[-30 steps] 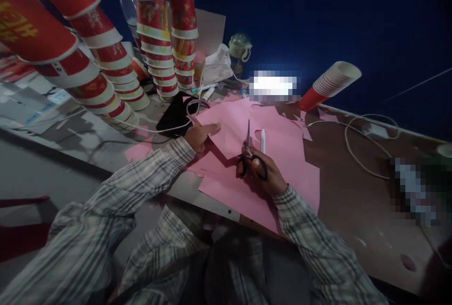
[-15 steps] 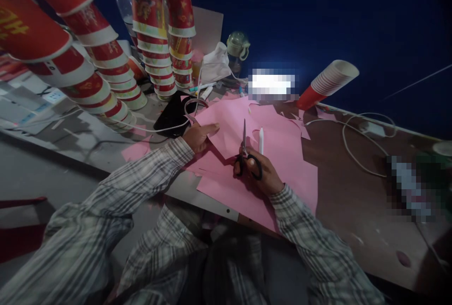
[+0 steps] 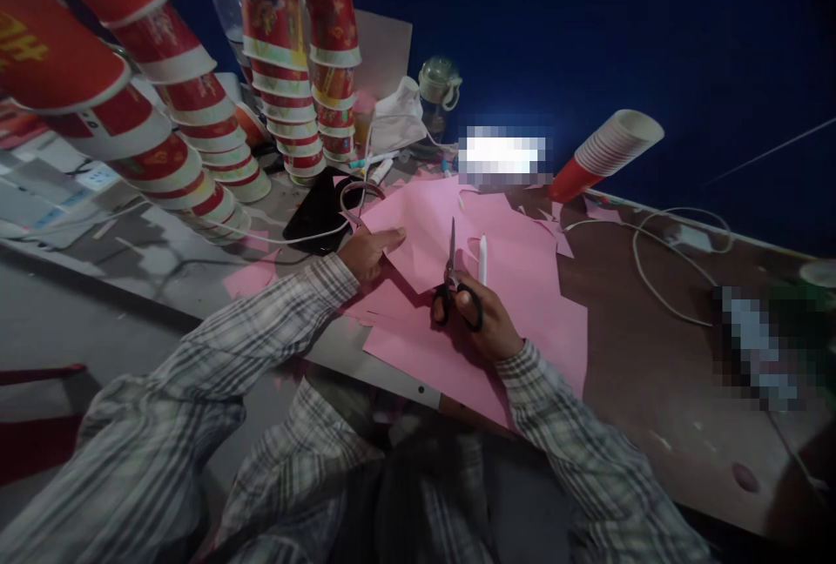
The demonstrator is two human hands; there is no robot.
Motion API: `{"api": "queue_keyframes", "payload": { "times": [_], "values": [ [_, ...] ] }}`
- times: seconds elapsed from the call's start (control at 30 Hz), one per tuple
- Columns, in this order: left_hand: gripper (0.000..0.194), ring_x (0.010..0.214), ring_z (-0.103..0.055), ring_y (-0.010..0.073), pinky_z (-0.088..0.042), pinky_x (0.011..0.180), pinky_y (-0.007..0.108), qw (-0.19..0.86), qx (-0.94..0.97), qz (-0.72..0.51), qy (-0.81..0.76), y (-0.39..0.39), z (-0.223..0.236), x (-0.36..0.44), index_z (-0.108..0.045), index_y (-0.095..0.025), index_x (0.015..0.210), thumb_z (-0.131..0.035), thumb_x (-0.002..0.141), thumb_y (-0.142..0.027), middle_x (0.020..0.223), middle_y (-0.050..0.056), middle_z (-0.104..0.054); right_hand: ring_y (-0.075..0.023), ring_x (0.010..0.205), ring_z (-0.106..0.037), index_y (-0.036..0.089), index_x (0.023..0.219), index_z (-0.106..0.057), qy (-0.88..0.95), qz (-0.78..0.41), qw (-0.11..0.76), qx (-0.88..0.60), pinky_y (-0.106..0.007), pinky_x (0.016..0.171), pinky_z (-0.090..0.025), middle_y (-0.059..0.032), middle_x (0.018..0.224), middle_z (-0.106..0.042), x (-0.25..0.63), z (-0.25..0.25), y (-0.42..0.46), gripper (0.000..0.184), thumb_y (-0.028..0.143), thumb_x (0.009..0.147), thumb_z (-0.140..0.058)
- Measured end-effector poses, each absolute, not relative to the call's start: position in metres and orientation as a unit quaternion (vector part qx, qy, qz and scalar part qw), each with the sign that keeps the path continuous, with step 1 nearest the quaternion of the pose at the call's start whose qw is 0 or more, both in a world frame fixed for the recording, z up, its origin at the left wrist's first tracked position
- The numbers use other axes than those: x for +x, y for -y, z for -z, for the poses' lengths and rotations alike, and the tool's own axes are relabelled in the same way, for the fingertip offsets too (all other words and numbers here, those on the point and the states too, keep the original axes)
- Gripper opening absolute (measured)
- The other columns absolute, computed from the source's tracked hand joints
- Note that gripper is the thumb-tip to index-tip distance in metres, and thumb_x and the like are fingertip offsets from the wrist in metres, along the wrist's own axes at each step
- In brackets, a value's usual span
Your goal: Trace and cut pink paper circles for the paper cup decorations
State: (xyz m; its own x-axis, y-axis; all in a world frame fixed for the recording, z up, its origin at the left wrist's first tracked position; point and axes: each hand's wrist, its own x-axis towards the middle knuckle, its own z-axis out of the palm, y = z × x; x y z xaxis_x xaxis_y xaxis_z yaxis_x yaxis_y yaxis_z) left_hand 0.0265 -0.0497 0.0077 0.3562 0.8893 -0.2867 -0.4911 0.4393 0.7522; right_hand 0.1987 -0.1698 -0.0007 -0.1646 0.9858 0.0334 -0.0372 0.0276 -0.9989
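My left hand (image 3: 367, 254) pinches the near left edge of a pink paper sheet (image 3: 418, 229), thumb on top and fingers mostly hidden. In my right hand (image 3: 489, 320) are black-handled scissors (image 3: 452, 264), with my fingers through the loops and the blades pointing away from me. The blades lie at the right edge of the held sheet and look nearly closed. Under it spread more pink sheets (image 3: 549, 346), reaching past the table's front edge. A white marker (image 3: 482, 259) lies on them, just beyond my right hand.
Tall stacks of red and white paper cups (image 3: 280, 68) rise at the left. Leaning at the back right is another cup stack (image 3: 607, 155). A black phone-like slab (image 3: 323, 211), a white cable (image 3: 653, 233), pink scraps (image 3: 252, 275) and a lidded bottle (image 3: 439, 85) are around the sheets.
Hardly anything differs. Both hands, the scissors and the held sheet keep almost the same place; the view has shifted very slightly.
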Motion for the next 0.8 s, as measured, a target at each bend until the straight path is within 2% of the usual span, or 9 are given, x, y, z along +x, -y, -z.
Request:
{"api": "queue_keyframes", "payload": {
  "times": [0.17, 0.43, 0.8],
  "values": [
    [0.018, 0.091, -0.074, 0.0285, -0.056, 0.097, 0.05, 0.771, 0.296, -0.449, -0.342, 0.0538, -0.0094, 0.0271, -0.069, -0.008, 0.089, -0.072, 0.071, -0.011, 0.079, 0.009, -0.076, -0.015, 0.062, -0.059, 0.021, 0.089, -0.052, 0.548, -0.521, 0.48, -0.445, -0.032, 0.061, -0.049, -0.0014, 0.072, -0.062, 0.1981, -0.0001, 0.1688, 0.043, 0.063, 0.093, -0.05],
    [0.008, 0.089, -0.074, 0.0297, -0.06, 0.091, 0.046, 0.76, 0.304, -0.439, -0.371, 0.0566, -0.0129, 0.0274, -0.069, -0.01, 0.08, -0.071, 0.073, -0.013, 0.074, 0.009, -0.074, -0.0143, 0.061, -0.059, 0.021, 0.091, -0.051, 0.53, -0.538, 0.483, -0.443, -0.031, 0.059, -0.049, -0.0002, 0.072, -0.061, 0.1994, 0.0066, 0.1681, 0.042, 0.062, 0.093, -0.05],
    [0.016, 0.089, -0.074, 0.0271, -0.058, 0.094, 0.046, 0.754, 0.316, -0.451, -0.359, 0.052, -0.0039, 0.0279, -0.07, -0.009, 0.084, -0.074, 0.07, -0.015, 0.079, 0.008, -0.075, -0.0132, 0.059, -0.058, 0.021, 0.088, -0.049, 0.527, -0.523, 0.477, -0.47, -0.029, 0.057, -0.047, 0.0013, 0.068, -0.059, 0.1945, -0.001, 0.1696, 0.039, 0.06, 0.094, -0.05]
  ]
}}
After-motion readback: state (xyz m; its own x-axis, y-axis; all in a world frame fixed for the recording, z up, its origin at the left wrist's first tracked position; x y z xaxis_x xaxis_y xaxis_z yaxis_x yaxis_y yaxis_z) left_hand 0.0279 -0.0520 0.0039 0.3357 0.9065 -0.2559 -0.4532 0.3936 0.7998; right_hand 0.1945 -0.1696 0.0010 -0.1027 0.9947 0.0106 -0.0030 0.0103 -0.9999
